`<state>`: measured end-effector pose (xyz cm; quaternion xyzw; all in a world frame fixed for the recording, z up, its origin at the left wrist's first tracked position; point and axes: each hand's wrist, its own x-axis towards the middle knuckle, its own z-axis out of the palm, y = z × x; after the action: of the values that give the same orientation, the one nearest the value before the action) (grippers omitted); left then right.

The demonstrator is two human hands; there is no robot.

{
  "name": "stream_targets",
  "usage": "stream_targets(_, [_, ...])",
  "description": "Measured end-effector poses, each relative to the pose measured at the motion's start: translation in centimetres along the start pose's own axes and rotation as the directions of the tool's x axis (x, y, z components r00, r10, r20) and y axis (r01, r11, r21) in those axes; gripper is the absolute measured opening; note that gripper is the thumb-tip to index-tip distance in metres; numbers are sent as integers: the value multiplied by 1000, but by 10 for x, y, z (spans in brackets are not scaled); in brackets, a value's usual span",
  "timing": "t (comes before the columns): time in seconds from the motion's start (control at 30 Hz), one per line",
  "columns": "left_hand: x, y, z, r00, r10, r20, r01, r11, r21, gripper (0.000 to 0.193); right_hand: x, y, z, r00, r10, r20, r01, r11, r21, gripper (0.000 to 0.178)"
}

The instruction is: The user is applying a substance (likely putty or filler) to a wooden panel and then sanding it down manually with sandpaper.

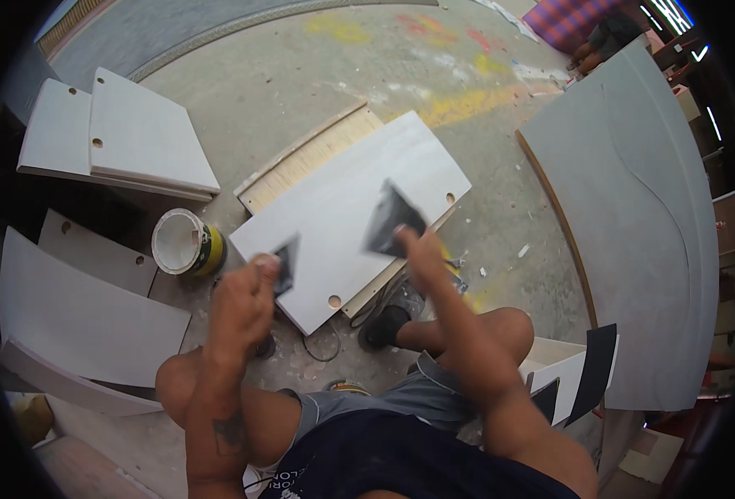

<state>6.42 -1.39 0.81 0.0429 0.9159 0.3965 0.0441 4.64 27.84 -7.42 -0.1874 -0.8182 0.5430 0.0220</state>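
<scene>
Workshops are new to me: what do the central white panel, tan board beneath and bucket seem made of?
White panel: probably painted wood, matte, faintly streaked. Tan board: likely bare wood, with grainy streaks. Bucket: perhaps smooth plastic, by its white rim; metal possible.

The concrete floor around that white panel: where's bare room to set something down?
The widest open floor lies beyond the white panel, right of the stacked white boards. A narrower, littered strip runs between the panel and the large grey board. Crowded: the left and near sides, with bucket, dark shoe, left hand and right hand.
</scene>
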Motion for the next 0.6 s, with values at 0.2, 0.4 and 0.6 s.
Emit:
stream_targets(0.2, [8, -1, -13, 983, -73, -170, 54, 992, -117, 45, 120, 134, -24, 981, -190, -41, 133, 810, -571, 47])
stream_targets(0.4, [17, 13, -14, 986, -92, -137, 68, 983, -169, 46, 48, 153, 47, 984, 10, 178, 142, 560, -816, 57])
stream_targets(0.6, [23, 18, -22, 981, -40, -188, -3, 975, -223, 45, 104, 153, -15, 970, -89, 225, 220, 715, -664, 51])
